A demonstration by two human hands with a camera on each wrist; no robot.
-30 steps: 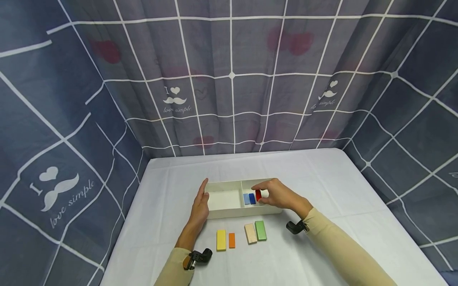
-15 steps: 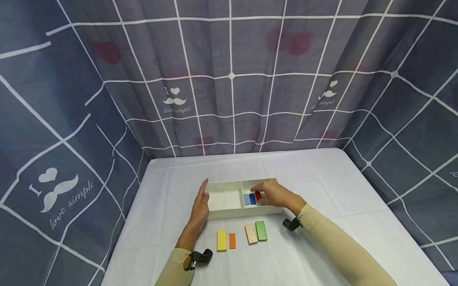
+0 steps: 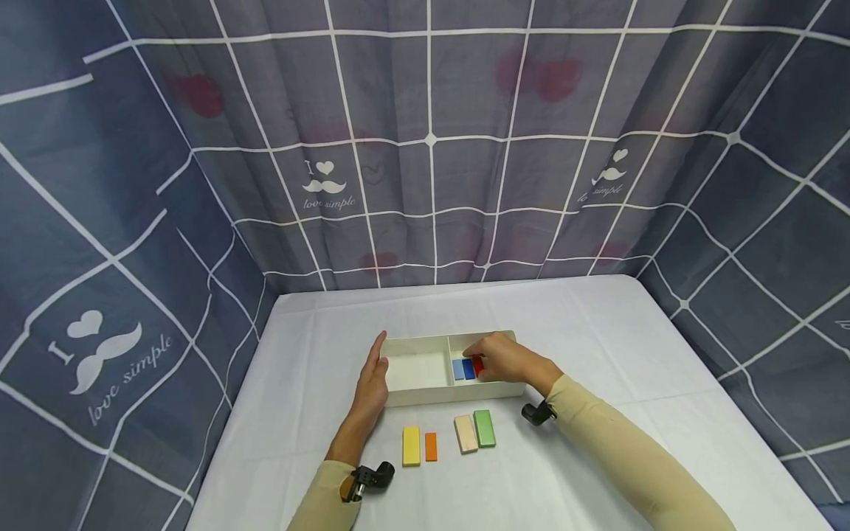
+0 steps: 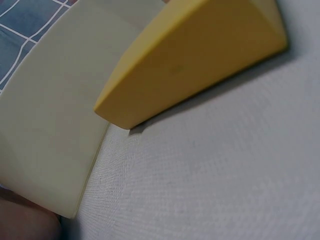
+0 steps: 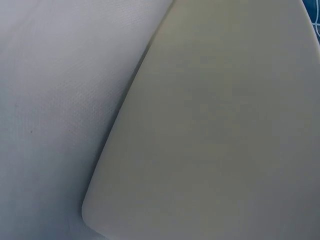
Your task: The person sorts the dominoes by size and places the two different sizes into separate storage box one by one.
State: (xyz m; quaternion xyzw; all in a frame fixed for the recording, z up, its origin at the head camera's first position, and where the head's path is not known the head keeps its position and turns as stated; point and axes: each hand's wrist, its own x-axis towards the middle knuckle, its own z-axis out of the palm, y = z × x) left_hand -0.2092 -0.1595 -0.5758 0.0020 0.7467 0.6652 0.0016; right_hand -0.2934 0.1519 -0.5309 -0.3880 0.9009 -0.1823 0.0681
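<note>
The step in hand looks like setting the red block (image 3: 478,364) into the right compartment of the white tray (image 3: 425,399), next to the light blue block (image 3: 457,369) and the dark blue block (image 3: 468,368) already lying there side by side. The right hand (image 3: 505,359) reaches down into that compartment with its fingers (image 3: 473,349) curled round the red block, pinching it; whether the block already touches the tray floor cannot be told from the head view. The next move, as a judgement, calls for lowering the block flat just beside the dark blue one and loosening the pinch without nudging its neighbours. The left hand (image 3: 372,383) lies flat against the tray's left end wall, fingers straight and together, gripping nothing, seemingly steadying the tray. The left compartment holds no blocks that can be seen. On the bench (image 3: 598,339), covered in white cloth, four blocks lie in a row just in front of the tray: a yellow block (image 3: 410,445), a smaller orange block (image 3: 430,446), a beige block (image 3: 465,433) and a green block (image 3: 484,428), the last two touching. The left wrist view shows the yellow block (image 4: 195,55) close up beside the tray wall (image 4: 50,115); the right wrist view shows only the tray wall (image 5: 220,130) and cloth.
</note>
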